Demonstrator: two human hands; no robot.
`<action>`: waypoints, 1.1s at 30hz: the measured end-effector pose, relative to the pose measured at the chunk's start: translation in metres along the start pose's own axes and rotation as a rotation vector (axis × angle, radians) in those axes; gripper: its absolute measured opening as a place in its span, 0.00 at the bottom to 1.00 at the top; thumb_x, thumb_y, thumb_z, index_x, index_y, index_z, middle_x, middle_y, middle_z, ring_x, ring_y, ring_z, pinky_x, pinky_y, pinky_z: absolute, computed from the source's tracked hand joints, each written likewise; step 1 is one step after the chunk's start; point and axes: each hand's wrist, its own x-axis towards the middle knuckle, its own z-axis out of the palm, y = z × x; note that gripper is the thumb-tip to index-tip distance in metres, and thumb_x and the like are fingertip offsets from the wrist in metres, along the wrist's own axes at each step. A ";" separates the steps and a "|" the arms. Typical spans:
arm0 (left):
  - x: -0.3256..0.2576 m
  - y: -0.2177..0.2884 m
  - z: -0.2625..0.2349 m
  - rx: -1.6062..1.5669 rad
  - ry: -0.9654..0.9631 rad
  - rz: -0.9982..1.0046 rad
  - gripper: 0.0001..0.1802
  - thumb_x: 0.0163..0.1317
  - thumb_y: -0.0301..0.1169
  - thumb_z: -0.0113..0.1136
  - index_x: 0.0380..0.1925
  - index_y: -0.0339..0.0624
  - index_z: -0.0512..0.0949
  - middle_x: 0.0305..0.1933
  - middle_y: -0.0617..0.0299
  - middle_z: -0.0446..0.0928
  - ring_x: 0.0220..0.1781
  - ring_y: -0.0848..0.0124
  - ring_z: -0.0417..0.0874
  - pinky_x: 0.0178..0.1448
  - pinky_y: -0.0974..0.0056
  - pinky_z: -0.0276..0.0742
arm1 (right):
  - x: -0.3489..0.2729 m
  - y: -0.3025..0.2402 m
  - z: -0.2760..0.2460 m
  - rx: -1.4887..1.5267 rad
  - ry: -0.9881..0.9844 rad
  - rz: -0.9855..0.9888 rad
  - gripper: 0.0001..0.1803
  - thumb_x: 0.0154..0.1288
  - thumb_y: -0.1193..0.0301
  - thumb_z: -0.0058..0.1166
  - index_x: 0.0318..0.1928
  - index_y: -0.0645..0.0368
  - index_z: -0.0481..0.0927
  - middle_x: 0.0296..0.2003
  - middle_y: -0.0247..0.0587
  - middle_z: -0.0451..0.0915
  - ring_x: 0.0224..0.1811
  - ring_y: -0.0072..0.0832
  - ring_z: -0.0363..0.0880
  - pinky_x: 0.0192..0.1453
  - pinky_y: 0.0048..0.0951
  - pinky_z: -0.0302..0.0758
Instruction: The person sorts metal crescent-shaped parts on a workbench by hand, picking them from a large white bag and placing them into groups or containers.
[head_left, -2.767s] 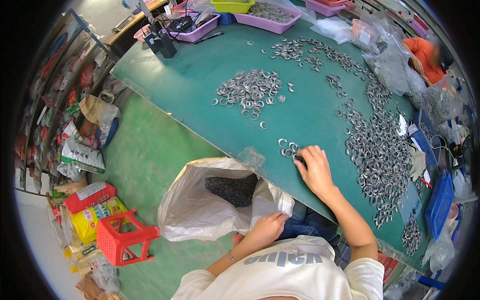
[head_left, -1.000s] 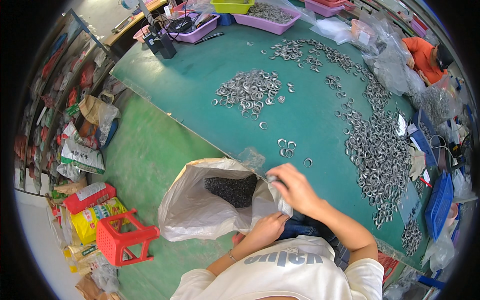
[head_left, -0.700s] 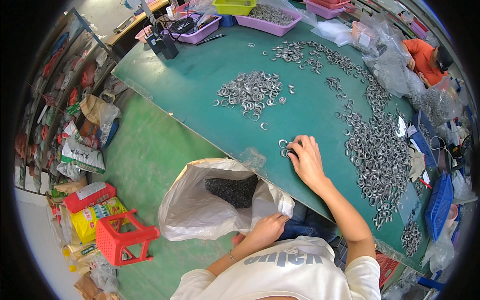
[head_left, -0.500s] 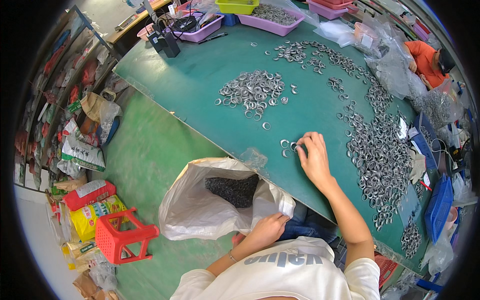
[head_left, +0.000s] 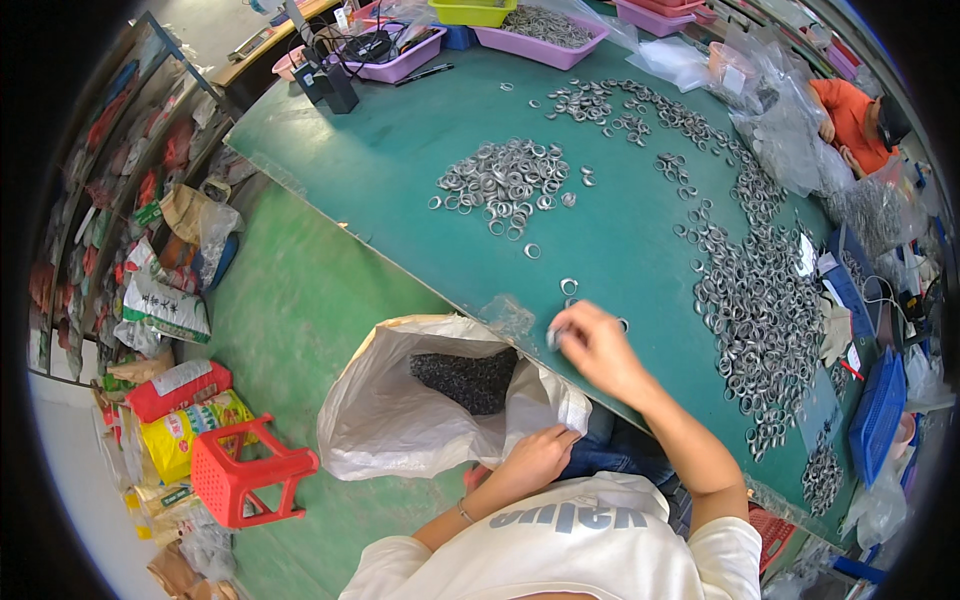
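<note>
While the left hand point(head_left: 540, 458) grips the white sack point(head_left: 385, 440) by its rim, the right hand point(head_left: 602, 355) pinches a grey ring point(head_left: 555, 339) near the edge of the table point(head_left: 400, 200); the ring should prove light, stiff, perhaps slippery; hold its outer band.

Right hand point(head_left: 598, 350) over the green table point(head_left: 370, 180), near its edge; a grey ring point(head_left: 556, 338), blurred, at the fingertips. Left hand point(head_left: 542, 455) holds the rim of a white sack point(head_left: 385, 445), mouth open, dark pieces point(head_left: 465, 384) inside. Small ring heap point(head_left: 508, 178) mid-table; larger heap point(head_left: 765, 320) at right. Red stool point(head_left: 225, 478) on the floor, left. Person in orange point(head_left: 848, 112) beyond, far right.
</note>
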 end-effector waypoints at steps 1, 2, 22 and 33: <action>0.001 0.000 0.000 -0.001 0.009 0.005 0.15 0.58 0.24 0.55 0.46 0.37 0.79 0.43 0.49 0.78 0.39 0.49 0.82 0.44 0.51 0.79 | -0.002 -0.008 0.007 0.051 -0.047 0.037 0.08 0.59 0.81 0.54 0.40 0.64 0.78 0.36 0.39 0.75 0.31 0.25 0.75 0.34 0.27 0.72; 0.001 -0.001 0.001 -0.003 0.018 0.008 0.15 0.58 0.24 0.55 0.46 0.37 0.79 0.43 0.49 0.79 0.39 0.49 0.82 0.44 0.51 0.79 | -0.004 -0.012 0.012 0.103 -0.094 0.073 0.09 0.58 0.81 0.55 0.41 0.63 0.78 0.36 0.39 0.75 0.32 0.25 0.75 0.35 0.27 0.72; 0.001 -0.001 0.001 0.002 0.017 0.017 0.14 0.58 0.24 0.54 0.45 0.36 0.78 0.42 0.48 0.78 0.39 0.49 0.81 0.44 0.52 0.79 | 0.038 0.034 0.004 -0.562 0.390 -0.228 0.08 0.56 0.80 0.58 0.37 0.62 0.76 0.38 0.43 0.73 0.43 0.42 0.72 0.46 0.39 0.69; 0.000 0.001 -0.001 0.016 0.051 0.021 0.12 0.59 0.24 0.54 0.43 0.37 0.79 0.39 0.50 0.78 0.37 0.51 0.82 0.41 0.52 0.80 | 0.045 0.034 -0.002 -0.263 0.247 0.064 0.10 0.60 0.80 0.54 0.43 0.63 0.74 0.40 0.49 0.74 0.44 0.47 0.75 0.47 0.44 0.74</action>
